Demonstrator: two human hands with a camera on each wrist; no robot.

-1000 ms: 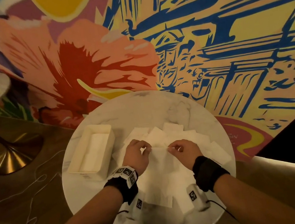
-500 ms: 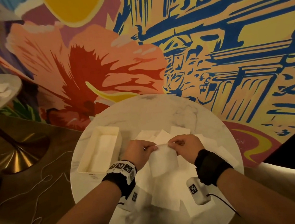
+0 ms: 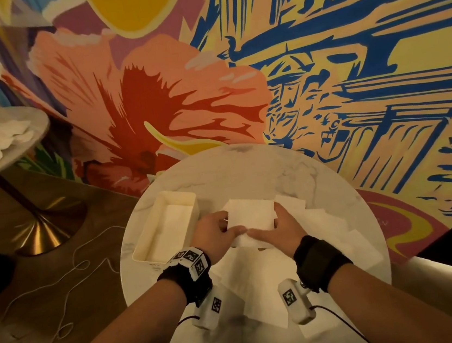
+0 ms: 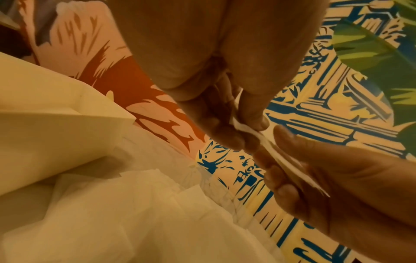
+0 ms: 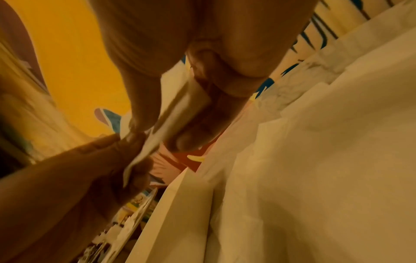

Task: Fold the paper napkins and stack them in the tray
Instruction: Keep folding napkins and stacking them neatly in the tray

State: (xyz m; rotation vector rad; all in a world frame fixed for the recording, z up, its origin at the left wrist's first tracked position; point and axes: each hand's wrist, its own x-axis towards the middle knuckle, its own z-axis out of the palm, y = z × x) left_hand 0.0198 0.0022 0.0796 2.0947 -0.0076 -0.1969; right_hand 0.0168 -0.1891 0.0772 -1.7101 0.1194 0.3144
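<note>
Both hands hold one white paper napkin (image 3: 250, 215) folded over, a little above the round marble table (image 3: 247, 168). My left hand (image 3: 215, 236) pinches its left edge between thumb and fingers, and my right hand (image 3: 283, 227) pinches the right edge. In the left wrist view the napkin (image 4: 281, 156) shows edge-on between both hands; the right wrist view shows the napkin (image 5: 166, 121) the same way. The cream tray (image 3: 144, 235) lies left of my hands with folded napkins inside. Loose unfolded napkins (image 3: 331, 224) cover the table under and right of my hands.
A painted mural wall stands right behind the table. A second round table (image 3: 40, 131) with white napkins on a brass pedestal (image 3: 38, 231) is at far left. Thin white cables (image 3: 85, 262) trail over the wooden floor.
The hands lifted a napkin off the pile by its top edge, then brought it up and folded it over; it is now a smaller rectangle held between both hands.
</note>
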